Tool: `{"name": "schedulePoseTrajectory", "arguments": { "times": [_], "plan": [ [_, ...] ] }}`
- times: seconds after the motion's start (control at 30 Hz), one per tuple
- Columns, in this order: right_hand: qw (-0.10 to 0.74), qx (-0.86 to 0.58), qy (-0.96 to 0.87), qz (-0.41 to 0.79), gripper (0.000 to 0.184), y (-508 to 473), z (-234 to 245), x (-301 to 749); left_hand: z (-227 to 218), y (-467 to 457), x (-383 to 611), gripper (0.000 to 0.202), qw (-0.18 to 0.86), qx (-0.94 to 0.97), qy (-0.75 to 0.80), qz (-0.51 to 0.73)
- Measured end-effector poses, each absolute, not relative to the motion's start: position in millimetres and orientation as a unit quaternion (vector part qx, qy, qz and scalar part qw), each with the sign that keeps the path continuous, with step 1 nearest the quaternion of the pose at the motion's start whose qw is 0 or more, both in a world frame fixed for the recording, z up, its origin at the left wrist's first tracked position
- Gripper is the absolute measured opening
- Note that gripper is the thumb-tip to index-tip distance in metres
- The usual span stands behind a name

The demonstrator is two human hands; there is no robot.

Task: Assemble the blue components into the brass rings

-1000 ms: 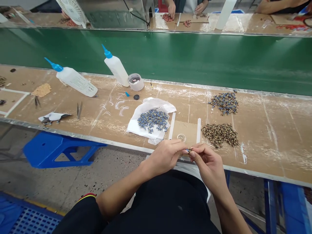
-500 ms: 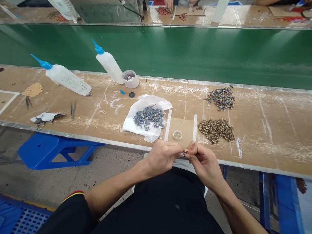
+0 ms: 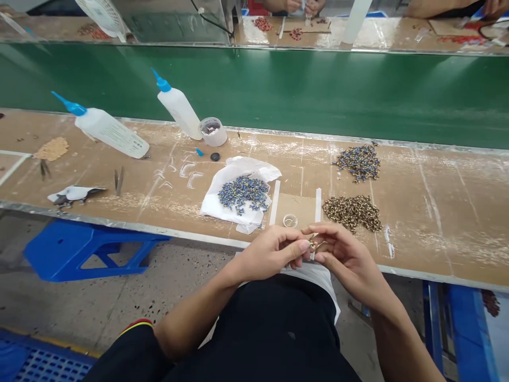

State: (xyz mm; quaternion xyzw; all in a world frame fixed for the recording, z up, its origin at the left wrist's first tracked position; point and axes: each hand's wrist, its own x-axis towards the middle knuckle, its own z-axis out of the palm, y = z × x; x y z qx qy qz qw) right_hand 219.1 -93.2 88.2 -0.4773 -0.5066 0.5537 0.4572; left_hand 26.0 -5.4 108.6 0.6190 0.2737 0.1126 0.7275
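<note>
My left hand (image 3: 274,250) is closed, with its thumb and fingertips pinching a small gold-coloured metal part (image 3: 313,244) at the table's front edge. Facing it, my right hand (image 3: 350,257) has its thumb and fingers apart, its fingertips close around the same part; whether they touch it I cannot tell. Just beyond the hands, a small clear round dish (image 3: 290,220) sits on a cardboard patch between two white tape strips. A pile of gold and dark small parts (image 3: 353,212) lies to the right. On white paper (image 3: 212,200) to the left is a pile of small blue parts (image 3: 244,193).
Behind the dark pile is a heap of blue-and-gold pieces (image 3: 358,161). Two white bottles with blue nozzles (image 3: 111,131) and a white tub (image 3: 213,132) occupy the left. Tweezers (image 3: 119,180) lie nearer. A green belt (image 3: 254,85) runs behind; other people's hands work beyond it.
My right hand's fingers have opened from a pinch, and its wrist has shifted right. My left thumb now lies over the small part. The view has tilted slightly upward.
</note>
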Motion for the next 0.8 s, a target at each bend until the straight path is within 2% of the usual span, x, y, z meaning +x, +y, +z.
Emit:
{"name": "schedulePoseTrajectory", "arguments": {
  "times": [0.17,0.3,0.4,0.57,0.8],
  "plan": [
    [0.467,-0.474,-0.576,0.475,0.018,-92.9,89.9,223.6,101.8,-5.2,26.2,0.044,0.862,0.452,0.224,0.051],
    [0.471,-0.478,-0.578,0.465,0.013,-91.7,89.9,219.8,102.7,-8.6,24.1,0.045,0.878,0.43,0.204,0.044],
    [0.509,-0.485,-0.525,0.478,0.009,-92.7,86.6,215.6,111.5,-13.9,23.3,0.036,0.777,0.57,0.246,0.101],
    [0.527,-0.488,-0.473,0.511,0.007,-97.7,83.0,211.1,123.6,-21.2,22.0,0.028,0.489,0.814,0.279,0.14],
    [0.5,-0.512,-0.462,0.524,0.005,-100.6,88.0,209.2,120.7,-19.4,23.9,0.022,0.371,0.881,0.259,0.14]
  ]
}}
